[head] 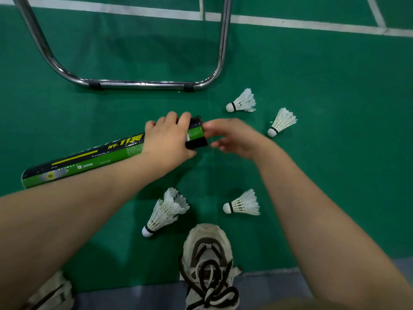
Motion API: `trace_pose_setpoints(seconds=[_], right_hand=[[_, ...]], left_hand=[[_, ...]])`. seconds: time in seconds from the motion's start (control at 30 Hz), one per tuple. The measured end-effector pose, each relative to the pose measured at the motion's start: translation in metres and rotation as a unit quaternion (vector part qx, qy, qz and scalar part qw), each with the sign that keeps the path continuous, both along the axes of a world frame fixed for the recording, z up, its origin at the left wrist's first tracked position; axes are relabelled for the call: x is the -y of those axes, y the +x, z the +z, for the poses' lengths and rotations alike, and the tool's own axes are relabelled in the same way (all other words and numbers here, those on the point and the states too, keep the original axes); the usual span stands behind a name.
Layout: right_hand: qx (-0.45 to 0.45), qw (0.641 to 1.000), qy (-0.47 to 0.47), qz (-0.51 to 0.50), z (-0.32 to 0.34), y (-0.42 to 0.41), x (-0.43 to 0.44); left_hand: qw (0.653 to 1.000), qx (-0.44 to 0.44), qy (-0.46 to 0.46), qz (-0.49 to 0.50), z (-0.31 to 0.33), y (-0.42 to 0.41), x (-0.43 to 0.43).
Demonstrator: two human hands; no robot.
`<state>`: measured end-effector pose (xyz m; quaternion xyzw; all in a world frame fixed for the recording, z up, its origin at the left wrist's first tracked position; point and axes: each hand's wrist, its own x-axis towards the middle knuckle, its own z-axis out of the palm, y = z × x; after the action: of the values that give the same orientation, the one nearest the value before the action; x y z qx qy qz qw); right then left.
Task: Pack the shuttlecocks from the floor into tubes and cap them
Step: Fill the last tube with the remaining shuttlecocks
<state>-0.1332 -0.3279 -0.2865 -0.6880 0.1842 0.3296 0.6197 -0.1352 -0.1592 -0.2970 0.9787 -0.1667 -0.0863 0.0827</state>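
Tube, green and black, lies flat on the green floor. Its long axis runs slantwise, with the near end down to the left and the far end up to the right. Of the two hands, the left hand wraps over the tube close to its far end, fingers curled round the barrel. The right hand is at that same end, its fingers loosely bent toward the black tip. It is blurred, so I cannot tell whether it pinches anything or only touches.

Four shuttlecocks lie loose on the floor. Beyond the tube's far end and to the right lies one shuttlecock. A second shuttlecock is farther right of it. Both have the cork at lower left and the feathers fanned to upper right, roughly along the tube's line. On the near side of the tube, a third shuttlecock slants the same way below the left wrist. A fourth shuttlecock lies to its right, cork to the left.

A chrome chair frame rests its bar on the floor beyond the tube, apart from it. A white court line crosses farther off. Near the third and fourth shuttlecocks are a laced shoe and another shoe at lower left. Open green floor stretches to the right of the tube's far end.
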Motion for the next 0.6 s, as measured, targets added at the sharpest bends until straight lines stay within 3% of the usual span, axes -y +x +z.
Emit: trace_pose_setpoints(seconds=[0.13,0.27,0.43,0.6], right_hand=[[0.020,0.968,-0.115,-0.224,-0.019,0.043,0.047],[0.049,0.954,-0.237,-0.175,-0.039,0.070,0.069],[0.037,0.961,-0.206,-0.183,-0.050,0.092,0.063],[0.105,0.938,-0.225,-0.241,-0.051,0.084,0.039]], left_hand=[[1.000,-0.015,0.008,0.012,0.001,0.015,-0.007],[0.999,-0.023,0.011,0.022,-0.003,0.022,-0.011],[0.999,-0.015,0.012,0.035,-0.004,0.034,-0.025],[0.999,-0.011,0.014,0.043,-0.005,0.037,-0.038]])
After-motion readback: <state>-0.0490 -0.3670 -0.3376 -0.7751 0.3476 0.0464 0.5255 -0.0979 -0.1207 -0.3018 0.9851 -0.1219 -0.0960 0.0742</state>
